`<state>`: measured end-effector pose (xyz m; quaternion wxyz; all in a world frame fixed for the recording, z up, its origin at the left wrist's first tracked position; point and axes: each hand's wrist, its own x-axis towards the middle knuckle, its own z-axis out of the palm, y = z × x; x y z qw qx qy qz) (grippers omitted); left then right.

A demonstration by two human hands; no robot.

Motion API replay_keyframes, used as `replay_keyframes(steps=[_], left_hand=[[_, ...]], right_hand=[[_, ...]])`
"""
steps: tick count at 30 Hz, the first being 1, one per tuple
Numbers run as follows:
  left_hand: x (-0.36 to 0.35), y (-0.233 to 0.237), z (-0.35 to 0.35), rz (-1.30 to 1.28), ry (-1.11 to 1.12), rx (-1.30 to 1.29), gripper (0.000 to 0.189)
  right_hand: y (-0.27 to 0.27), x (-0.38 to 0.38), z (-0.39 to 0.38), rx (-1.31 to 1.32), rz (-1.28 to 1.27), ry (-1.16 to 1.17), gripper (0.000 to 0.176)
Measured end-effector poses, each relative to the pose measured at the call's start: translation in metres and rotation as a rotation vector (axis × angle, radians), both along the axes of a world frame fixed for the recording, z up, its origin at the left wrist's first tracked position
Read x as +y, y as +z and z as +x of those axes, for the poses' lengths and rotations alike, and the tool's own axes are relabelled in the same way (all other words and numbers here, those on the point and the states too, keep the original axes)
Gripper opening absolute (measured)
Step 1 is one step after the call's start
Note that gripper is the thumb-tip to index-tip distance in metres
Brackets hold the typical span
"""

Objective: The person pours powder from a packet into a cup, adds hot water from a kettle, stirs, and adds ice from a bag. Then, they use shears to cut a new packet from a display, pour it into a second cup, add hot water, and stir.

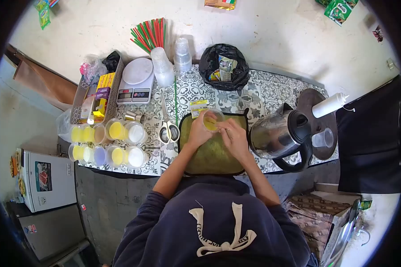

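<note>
My left hand (199, 132) is wrapped round a clear plastic cup (213, 116) with something yellow inside. At the cup's right side is my right hand (234, 137), its fingers pinched together near the rim; what they hold, if anything, I cannot make out. Both hands are over a green mat (214, 155) with a dark edge. A yellow and white sachet (199, 107) lies just beyond my left hand. To the left of the mat, scissors (168, 127) rest with their handles toward me.
Several cups of yellow and white contents (117, 155) stand at the left, near a kitchen scale (136, 84) and a box (83, 100). Stacked cups (163, 69), straws (151, 35) and a black bag (209, 80) line the back. An electric kettle (272, 133) and a white squeeze bottle (327, 107) are right.
</note>
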<state>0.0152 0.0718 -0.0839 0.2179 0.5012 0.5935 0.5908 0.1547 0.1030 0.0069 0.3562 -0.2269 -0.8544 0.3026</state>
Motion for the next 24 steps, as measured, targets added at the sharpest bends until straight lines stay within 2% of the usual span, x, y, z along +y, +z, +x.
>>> replay_keyframes(steps=[4,11,14,18,20,23,24], left_hand=[[-0.002,0.002,-0.002,0.065,-0.015,0.037,0.061],[-0.011,0.034,0.011,0.047,0.037,0.023,0.051],[-0.026,0.053,0.019,0.021,0.044,-0.007,0.051],[-0.052,0.073,0.026,0.066,0.132,0.047,0.053],[-0.070,0.077,0.026,0.018,0.142,0.012,0.056],[-0.097,0.081,0.024,-0.017,0.183,0.061,0.060],[-0.109,0.085,0.025,-0.061,0.190,0.001,0.060]], right_hand=[[-0.001,0.002,-0.010,0.055,0.037,0.095,0.020],[0.020,0.011,0.000,0.004,0.106,0.077,0.013],[0.051,-0.009,0.011,0.012,-0.052,0.083,0.013],[0.081,-0.031,0.036,0.041,0.037,0.100,0.015],[0.085,-0.038,0.047,0.203,0.207,0.153,0.016],[0.080,-0.047,0.054,0.262,0.183,0.197,0.021],[0.071,-0.051,0.054,0.347,0.121,0.229,0.014]])
